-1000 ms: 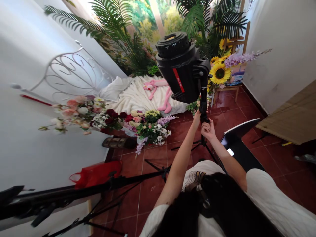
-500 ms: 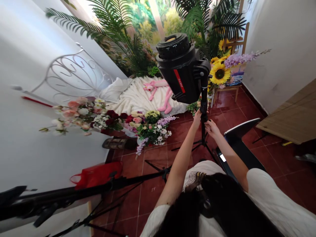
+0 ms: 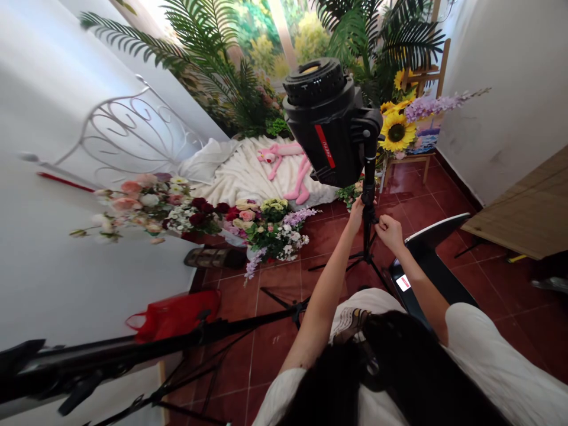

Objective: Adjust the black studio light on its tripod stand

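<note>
My left hand (image 3: pixel 357 214) wrapped upright light stand (image 3: pixel 366 235); right hand (image 3: pixel 390 234) curled just rightward, pinching what, I couldn't tell.

Floor (image 3: pixel 275 355): square dark-red tiles, pale joints. Low bed with rumpled cream plush cover (image 3: pixel 231 177) stands on it; on top, a long-limbed pink plush toy (image 3: pixel 286 149) and a soft white pillow (image 3: pixel 206 160). Also on floor, nearer viewer than bed: slim black metal light stand (image 3: pixel 366 239), second black folding-leg stand (image 3: pixel 248 322), white-edged black chair (image 3: pixel 448 284). Right of bed: brown wooden frame (image 3: pixel 442 71).
</note>
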A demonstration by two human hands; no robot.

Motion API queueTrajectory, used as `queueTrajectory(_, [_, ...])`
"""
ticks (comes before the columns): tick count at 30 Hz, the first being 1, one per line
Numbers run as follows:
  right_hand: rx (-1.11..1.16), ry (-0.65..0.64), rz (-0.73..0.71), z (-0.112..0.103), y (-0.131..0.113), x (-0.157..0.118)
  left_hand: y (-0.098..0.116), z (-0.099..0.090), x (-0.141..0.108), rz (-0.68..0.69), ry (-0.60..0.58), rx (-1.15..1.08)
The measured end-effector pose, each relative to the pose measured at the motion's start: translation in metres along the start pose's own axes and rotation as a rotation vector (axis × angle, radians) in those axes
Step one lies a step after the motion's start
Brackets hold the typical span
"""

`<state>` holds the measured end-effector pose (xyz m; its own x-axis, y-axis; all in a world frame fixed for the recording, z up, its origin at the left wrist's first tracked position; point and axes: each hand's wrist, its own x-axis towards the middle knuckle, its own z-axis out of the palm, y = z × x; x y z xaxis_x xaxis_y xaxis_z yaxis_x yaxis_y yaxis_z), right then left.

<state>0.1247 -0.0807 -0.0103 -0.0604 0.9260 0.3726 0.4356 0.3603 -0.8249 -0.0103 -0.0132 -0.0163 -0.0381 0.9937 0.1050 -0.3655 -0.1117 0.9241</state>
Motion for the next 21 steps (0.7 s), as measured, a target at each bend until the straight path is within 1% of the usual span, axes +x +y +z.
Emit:
queueTrajectory(3, [0.097, 0.087, -0.027, 0.000, -0.001, 0.001, -0.004, -0.001, 0.001, -0.017, 0.008, -0.032])
queueTrajectory(6, [0.204, 0.158, -0.027, 0.004, -0.002, 0.006, -0.011, -0.003, 0.004, -0.020, 0.013, -0.089])
queueTrajectory(11, [0.297, 0.099, -0.067, 0.018, -0.009, 0.017, -0.017, -0.006, 0.006, -0.024, 0.104, -0.115])
queueTrajectory(13, [0.300, 0.124, -0.062, 0.023, -0.012, 0.022, -0.015, -0.005, 0.005, -0.032, 0.110, -0.106])
queueTrajectory(17, [0.251, 0.206, -0.002, 0.034, -0.011, 0.036, -0.008, -0.003, 0.003, -0.031, 0.108, -0.075])
queueTrajectory(19, [0.261, 0.200, 0.001, 0.040, -0.008, 0.045, -0.004, -0.001, 0.002, -0.035, 0.106, -0.063])
queueTrajectory(21, [0.272, 0.159, -0.010, 0.044, -0.006, 0.053, 0.000, 0.000, 0.002, -0.047, 0.103, -0.072])
